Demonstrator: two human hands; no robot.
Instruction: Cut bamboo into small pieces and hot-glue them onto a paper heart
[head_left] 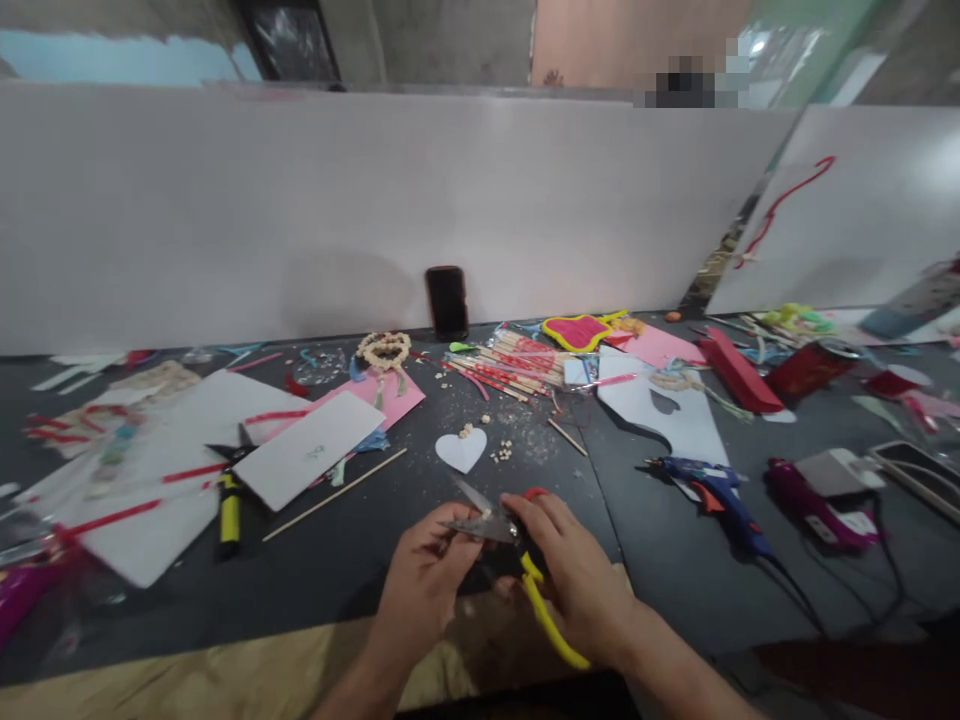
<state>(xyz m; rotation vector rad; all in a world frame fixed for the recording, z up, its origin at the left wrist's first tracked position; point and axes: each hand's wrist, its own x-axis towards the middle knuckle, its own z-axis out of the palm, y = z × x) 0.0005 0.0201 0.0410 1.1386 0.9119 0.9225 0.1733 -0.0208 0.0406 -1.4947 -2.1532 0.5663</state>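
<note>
Near the table's front edge, my right hand (566, 570) is closed around a pair of scissors (491, 525) with a yellow handle and a bit of red showing. The blades are spread apart and point left. My left hand (427, 570) is beside the lower blade, thumb and fingers pinched together; whatever is between them is hidden or too small to make out. Just beyond the blades lies a white paper heart (460, 450) with a few small beads at its top edge. Several more pale beads (504, 452) lie to its right.
Wooden sticks with red bands (517, 365) lie behind the heart, before an upright phone (447, 302). To the right are a blue glue gun (716, 490) and a purple tool (821, 510). Black-and-yellow pliers (229, 505) and white card (311, 450) lie left. A white panel (375, 210) stands behind.
</note>
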